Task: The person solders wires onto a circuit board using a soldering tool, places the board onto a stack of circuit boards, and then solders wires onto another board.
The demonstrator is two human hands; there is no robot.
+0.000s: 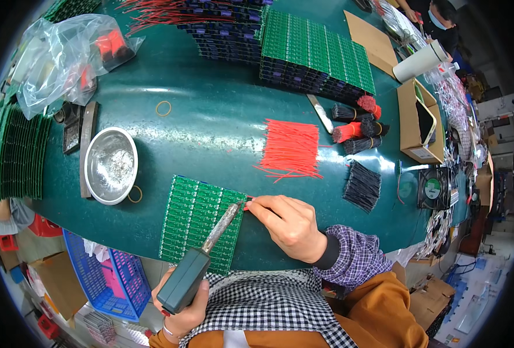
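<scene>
Left hand (186, 320) is wrapped round the iron (182, 279); right hand (291, 226) pinches a short red wire (247, 205) between thumb and forefinger. I see the board (202, 211) flat on the counter (210, 98), ahead of the left hand and to the left of the right, its longer side running away from the body. Right fingertips are nearer, just beside its far right corner. I have the iron slanting over it from lower left, hiding some of it, tip at that corner; whether it touches the wire, I can't tell. Outward, I find red wires (291, 148) beyond the right hand, black wires (362, 185) farther right, and a bowl (109, 194) left of the board.
</scene>
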